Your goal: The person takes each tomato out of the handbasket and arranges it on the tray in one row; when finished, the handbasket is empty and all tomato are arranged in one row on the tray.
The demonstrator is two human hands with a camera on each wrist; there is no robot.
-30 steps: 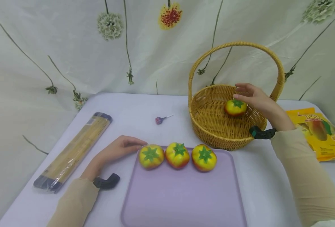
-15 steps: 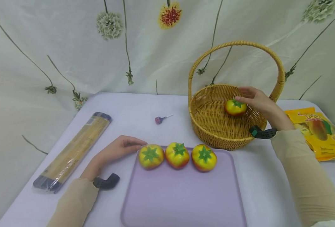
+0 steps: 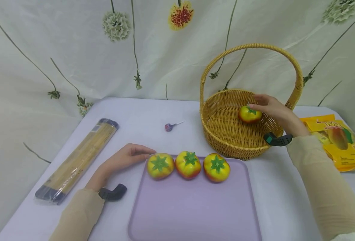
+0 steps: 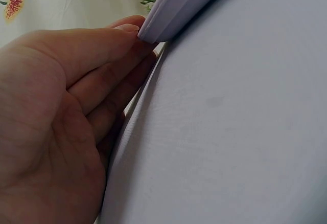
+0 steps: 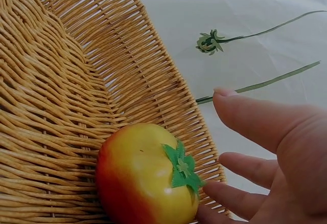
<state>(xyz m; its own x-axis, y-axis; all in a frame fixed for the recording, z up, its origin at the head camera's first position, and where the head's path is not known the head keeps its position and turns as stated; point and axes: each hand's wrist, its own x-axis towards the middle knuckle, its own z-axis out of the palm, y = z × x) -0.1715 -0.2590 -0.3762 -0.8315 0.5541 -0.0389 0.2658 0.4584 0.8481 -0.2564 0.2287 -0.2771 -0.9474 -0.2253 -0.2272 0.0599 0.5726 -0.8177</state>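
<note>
A yellow-red artificial persimmon (image 3: 250, 114) with a green leafy top lies inside the wicker basket (image 3: 236, 147), against its right side. My right hand (image 3: 272, 106) hovers over that side of the basket, thumb and fingers apart, beside the fruit. In the right wrist view, the fingertips come close to the leafy top of the persimmon (image 5: 145, 175); whether they touch it I cannot tell. Three similar persimmons (image 3: 188, 165) line the far edge of the lilac tray (image 3: 195, 207). My left hand (image 3: 126, 157) rests at the tray's far left corner, its fingertips touching the rim (image 4: 153, 27).
Left on the table lies a wrapped bundle of wooden sticks (image 3: 78, 160). A lollipop (image 3: 169, 127) sits behind the tray. The basket's tall handle (image 3: 252, 46) arches above my right hand. A yellow mango packet (image 3: 341, 144) lies beyond my right wrist.
My right hand has lowered slightly and drawn a little to the right beside the persimmon in the basket. The left hand and the tray's persimmons stay where they were.
</note>
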